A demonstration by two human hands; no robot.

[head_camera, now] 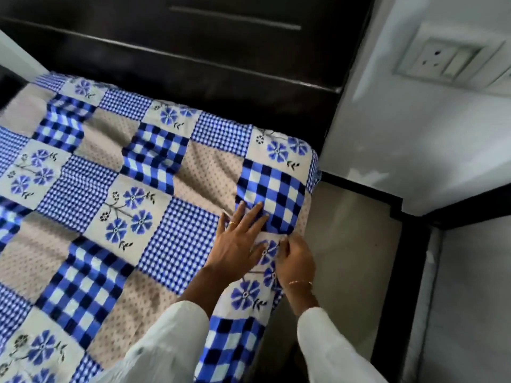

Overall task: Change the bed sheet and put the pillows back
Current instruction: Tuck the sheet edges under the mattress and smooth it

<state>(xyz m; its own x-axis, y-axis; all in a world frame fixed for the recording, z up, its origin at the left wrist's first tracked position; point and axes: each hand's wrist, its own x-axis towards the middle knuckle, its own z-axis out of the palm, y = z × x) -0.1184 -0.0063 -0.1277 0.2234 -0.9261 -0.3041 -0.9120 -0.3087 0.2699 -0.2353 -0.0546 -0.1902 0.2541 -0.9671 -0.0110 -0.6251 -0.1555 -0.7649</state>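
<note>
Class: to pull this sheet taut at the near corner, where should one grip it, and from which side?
Probably pinch the sheet at its hanging side edge, from the floor side, where the right hand pinches now; the left hand lies flat on top, fingers straight.

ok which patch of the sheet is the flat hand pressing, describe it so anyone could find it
Go to the bed sheet's corner nearest the dark headboard and white wall. The left hand lies flat on the big navy-blue-white check square there, unlike the fine gingham beside it.

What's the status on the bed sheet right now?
Left hand flat on bed sheet; right hand pinching its edge. Sheet spread, wrinkled near corner. No pillows visible.
</note>
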